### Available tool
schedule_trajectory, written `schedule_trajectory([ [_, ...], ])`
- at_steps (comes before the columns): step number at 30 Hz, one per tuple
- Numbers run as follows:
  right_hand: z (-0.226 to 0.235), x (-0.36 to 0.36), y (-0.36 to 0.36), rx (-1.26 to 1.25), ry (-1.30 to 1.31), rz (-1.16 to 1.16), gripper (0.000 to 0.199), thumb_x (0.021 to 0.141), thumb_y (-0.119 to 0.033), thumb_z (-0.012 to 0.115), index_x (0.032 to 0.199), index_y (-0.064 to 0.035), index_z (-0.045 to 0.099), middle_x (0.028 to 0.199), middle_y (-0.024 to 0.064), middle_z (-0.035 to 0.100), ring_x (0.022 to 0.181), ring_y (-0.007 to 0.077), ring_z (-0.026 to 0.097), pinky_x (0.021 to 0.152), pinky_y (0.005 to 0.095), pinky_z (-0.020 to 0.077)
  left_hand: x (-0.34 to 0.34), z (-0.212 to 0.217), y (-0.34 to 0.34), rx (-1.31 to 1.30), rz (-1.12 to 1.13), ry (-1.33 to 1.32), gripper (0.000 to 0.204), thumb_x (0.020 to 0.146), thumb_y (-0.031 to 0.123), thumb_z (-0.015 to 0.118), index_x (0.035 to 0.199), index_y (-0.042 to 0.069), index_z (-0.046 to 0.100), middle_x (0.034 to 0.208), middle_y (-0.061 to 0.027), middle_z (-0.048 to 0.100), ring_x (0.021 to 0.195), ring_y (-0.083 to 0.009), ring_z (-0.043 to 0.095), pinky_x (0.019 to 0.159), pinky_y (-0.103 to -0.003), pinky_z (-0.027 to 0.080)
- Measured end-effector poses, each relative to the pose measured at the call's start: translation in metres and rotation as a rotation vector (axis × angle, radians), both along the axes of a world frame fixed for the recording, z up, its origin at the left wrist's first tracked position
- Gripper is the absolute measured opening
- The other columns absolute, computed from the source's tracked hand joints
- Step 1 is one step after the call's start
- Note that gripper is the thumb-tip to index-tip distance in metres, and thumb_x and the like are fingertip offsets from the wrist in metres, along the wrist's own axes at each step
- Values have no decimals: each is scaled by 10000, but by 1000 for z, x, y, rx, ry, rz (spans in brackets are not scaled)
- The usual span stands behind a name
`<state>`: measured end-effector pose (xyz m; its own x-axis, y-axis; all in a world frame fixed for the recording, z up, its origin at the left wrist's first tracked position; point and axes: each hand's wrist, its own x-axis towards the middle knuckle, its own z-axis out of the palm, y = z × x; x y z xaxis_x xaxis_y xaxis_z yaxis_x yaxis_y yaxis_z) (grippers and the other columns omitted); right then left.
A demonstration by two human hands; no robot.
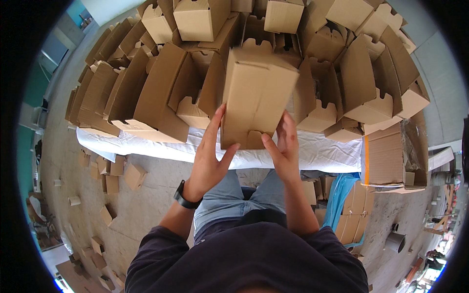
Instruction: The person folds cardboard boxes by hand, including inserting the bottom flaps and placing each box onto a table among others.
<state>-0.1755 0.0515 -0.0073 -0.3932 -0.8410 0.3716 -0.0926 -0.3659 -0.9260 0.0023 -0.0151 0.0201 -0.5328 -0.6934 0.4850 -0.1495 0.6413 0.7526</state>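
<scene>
Between my two hands is a closed brown cardboard box [256, 100], held upright with a slight tilt over the near edge of the table. My left hand [211, 149] grips its left side, thumb across the lower front. On the right, my right hand [285, 146] presses the other side, its thumb near a small tab at the bottom edge. Open-topped cardboard boxes stand close by: one [198, 93] to the left of the held box, another [317, 97] to its right. Fingers behind the held box are partly hidden.
White cloth [171, 147] covers the table, which is crowded with more brown boxes. A large carton [386, 156] stands at the table's right end. Taped cartons with blue plastic [337, 200] sit below it. Small boxes [135, 177] lie on the floor at left; a grey bucket [394, 241] stands right.
</scene>
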Motion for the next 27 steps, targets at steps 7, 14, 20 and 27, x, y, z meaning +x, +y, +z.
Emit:
schedule_trajectory([
  [7, -39, -29, 5, 192, -57, -24, 660, 772, 90, 609, 1388, 10, 386, 1345, 102, 474, 1262, 193, 458, 1058, 330, 367, -2, -14, -5, -21, -35, -218, 820, 860, 31, 680, 1526, 25, 201, 1525, -215, 355, 1394, -369, 380, 1115, -408, 350],
  [14, -49, -23, 8, 169, -175, 67, 760, 704, 36, 628, 1415, 18, 359, 1344, 107, 471, 1256, 197, 458, 1018, 335, 416, -3, -29, 3, 69, -82, -231, 857, 855, 132, 711, 1523, 6, 190, 1516, -218, 355, 1365, -407, 388, 1090, -426, 384],
  [20, -41, -21, 7, 166, -147, 47, 758, 708, 45, 631, 1414, 20, 357, 1340, 111, 468, 1255, 203, 456, 1008, 340, 430, -2, -29, 3, 69, -82, -242, 873, 848, 140, 725, 1523, 4, 189, 1521, -220, 348, 1361, -405, 400, 1079, -423, 399],
  [27, -45, -22, 7, 154, -187, 56, 748, 711, 63, 627, 1410, 2, 369, 1334, 96, 468, 1248, 199, 457, 985, 340, 449, -3, -28, 5, 82, -89, -257, 874, 853, 152, 720, 1528, 18, 181, 1523, -223, 345, 1359, -407, 402, 1070, -427, 410],
])
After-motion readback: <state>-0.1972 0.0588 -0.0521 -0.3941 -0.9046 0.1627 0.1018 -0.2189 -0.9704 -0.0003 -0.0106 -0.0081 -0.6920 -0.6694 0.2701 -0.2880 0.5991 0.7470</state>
